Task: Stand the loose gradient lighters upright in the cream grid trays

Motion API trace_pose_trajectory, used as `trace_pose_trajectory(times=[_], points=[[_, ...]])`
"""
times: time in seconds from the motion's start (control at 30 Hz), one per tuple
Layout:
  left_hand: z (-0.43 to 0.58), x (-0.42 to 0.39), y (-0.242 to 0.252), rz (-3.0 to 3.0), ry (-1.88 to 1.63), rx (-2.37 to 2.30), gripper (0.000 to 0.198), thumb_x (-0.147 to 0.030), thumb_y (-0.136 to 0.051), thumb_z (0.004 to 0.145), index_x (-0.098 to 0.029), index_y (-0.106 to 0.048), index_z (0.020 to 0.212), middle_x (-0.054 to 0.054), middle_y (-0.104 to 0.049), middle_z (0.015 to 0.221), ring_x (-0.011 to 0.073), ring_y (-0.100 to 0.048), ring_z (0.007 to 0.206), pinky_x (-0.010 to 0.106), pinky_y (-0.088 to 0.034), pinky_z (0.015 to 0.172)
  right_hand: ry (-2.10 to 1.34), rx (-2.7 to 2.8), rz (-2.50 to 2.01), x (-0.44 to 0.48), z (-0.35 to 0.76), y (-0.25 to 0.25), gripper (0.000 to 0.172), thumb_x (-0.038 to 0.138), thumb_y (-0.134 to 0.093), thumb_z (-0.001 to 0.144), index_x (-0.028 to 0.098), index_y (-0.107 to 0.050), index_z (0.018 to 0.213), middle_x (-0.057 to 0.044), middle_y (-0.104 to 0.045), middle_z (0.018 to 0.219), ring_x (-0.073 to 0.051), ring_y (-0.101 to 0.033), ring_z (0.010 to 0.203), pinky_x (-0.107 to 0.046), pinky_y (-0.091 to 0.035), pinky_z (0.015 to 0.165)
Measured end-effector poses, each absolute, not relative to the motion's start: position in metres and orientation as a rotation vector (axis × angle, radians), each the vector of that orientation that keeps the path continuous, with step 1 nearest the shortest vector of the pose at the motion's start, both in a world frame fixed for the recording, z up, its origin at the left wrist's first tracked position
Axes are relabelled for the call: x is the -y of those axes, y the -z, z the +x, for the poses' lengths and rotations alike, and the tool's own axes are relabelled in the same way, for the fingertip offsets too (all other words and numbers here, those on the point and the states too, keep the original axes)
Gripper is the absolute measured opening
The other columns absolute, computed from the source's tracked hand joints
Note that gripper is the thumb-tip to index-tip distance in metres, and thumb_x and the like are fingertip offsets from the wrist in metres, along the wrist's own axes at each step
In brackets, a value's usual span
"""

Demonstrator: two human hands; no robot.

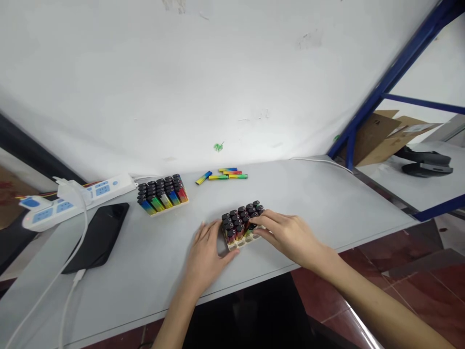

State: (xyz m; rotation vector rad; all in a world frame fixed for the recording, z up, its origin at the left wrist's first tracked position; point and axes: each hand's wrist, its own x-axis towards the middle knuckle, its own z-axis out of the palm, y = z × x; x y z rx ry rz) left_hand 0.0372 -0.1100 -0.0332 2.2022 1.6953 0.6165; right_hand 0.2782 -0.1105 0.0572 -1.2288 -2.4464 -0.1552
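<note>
A white tray point(232, 246) of black-topped lighters stands on the table in front of me. Its lighters point(240, 220) are upright in rows, with several bare slots along the near edge. My left hand point(206, 252) braces the tray's left end, thumb at the front corner and fingers along the side. With thumb and fingertips, my right hand point(281, 232) pinches a lighter point(251, 228) with a green-yellow body at the near right of the rows. Its lower end sits at the tray; I cannot tell how deep.
Left of centre stands a second tray of upright lighters point(163, 194). Several loose coloured pieces point(218, 178) lie near the wall. A black phone point(97, 235) with a white cable and a power strip point(80, 198) lie at left. A blue frame point(350, 140) rises at right.
</note>
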Motion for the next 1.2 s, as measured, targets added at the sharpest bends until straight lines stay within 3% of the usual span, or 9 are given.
trace_pose_trajectory(times=[0.27, 0.43, 0.5, 0.63, 0.73, 1.03, 1.2], points=[[0.036, 0.112, 0.036, 2.223, -0.654, -1.671, 0.081, -0.058, -0.063, 0.083, -0.023, -0.034, 0.15, 0.011, -0.049, 0.15, 0.0368, -0.031, 0.147, 0.054, -0.034, 0.116, 0.002, 2.342, -1.196, 0.095, 0.28, -0.072, 0.019, 0.03, -0.051, 0.1, 0.022, -0.068, 0.105, -0.002, -0.073, 0.095, -0.013, -0.067, 0.072, -0.026, -0.046, 0.06], [0.036, 0.111, 0.033, 2.213, -0.646, -1.664, 0.08, -0.057, -0.065, 0.082, -0.022, -0.036, 0.148, 0.012, -0.05, 0.148, 0.038, -0.032, 0.145, 0.055, -0.035, 0.115, -0.176, 2.082, -1.39, 0.03, 0.295, -0.071, 0.024, 0.036, -0.05, 0.098, 0.022, -0.069, 0.096, -0.003, -0.074, 0.09, -0.016, -0.066, 0.072, -0.029, -0.048, 0.067], [0.036, 0.11, 0.031, 2.199, -0.64, -1.671, 0.08, -0.057, -0.067, 0.081, -0.022, -0.037, 0.147, 0.012, -0.05, 0.148, 0.0383, -0.033, 0.145, 0.055, -0.035, 0.115, -0.239, 2.039, -1.454, -0.004, 0.3, -0.06, 0.026, 0.037, -0.048, 0.098, 0.021, -0.069, 0.1, -0.004, -0.074, 0.09, -0.018, -0.066, 0.076, -0.031, -0.049, 0.071], [0.037, 0.109, 0.028, 2.175, -0.631, -1.667, 0.08, -0.054, -0.071, 0.078, -0.022, -0.042, 0.144, 0.011, -0.053, 0.145, 0.0376, -0.036, 0.143, 0.054, -0.035, 0.114, -0.24, 2.108, -1.588, -0.056, 0.297, -0.025, 0.04, 0.031, -0.046, 0.097, 0.022, -0.059, 0.133, -0.011, -0.064, 0.12, -0.023, -0.064, 0.096, -0.035, -0.049, 0.085], [0.037, 0.109, 0.026, 2.151, -0.622, -1.669, 0.081, -0.055, -0.072, 0.076, -0.023, -0.042, 0.144, 0.011, -0.053, 0.145, 0.0377, -0.036, 0.143, 0.055, -0.035, 0.114, -0.14, 2.194, -1.709, -0.068, 0.29, 0.001, 0.047, 0.034, -0.046, 0.097, 0.025, -0.052, 0.142, -0.015, -0.056, 0.129, -0.031, -0.056, 0.114, -0.044, -0.044, 0.096], [0.037, 0.11, 0.026, 2.166, -0.619, -1.674, 0.08, -0.052, -0.073, 0.076, -0.023, -0.042, 0.144, 0.011, -0.053, 0.145, 0.0378, -0.037, 0.142, 0.055, -0.035, 0.114, -0.059, 2.013, -1.761, -0.052, 0.301, 0.03, 0.032, 0.037, -0.052, 0.093, 0.017, -0.067, 0.113, -0.015, -0.062, 0.112, -0.032, -0.053, 0.108, -0.048, -0.042, 0.097], [0.037, 0.11, 0.025, 2.166, -0.609, -1.689, 0.079, -0.053, -0.072, 0.078, -0.023, -0.042, 0.144, 0.011, -0.052, 0.146, 0.0383, -0.036, 0.143, 0.056, -0.036, 0.114, -0.339, 1.709, -1.577, -0.043, 0.314, 0.027, 0.024, 0.037, -0.061, 0.084, 0.018, -0.067, 0.098, -0.011, -0.064, 0.106, -0.025, -0.06, 0.097, -0.041, -0.048, 0.09]])
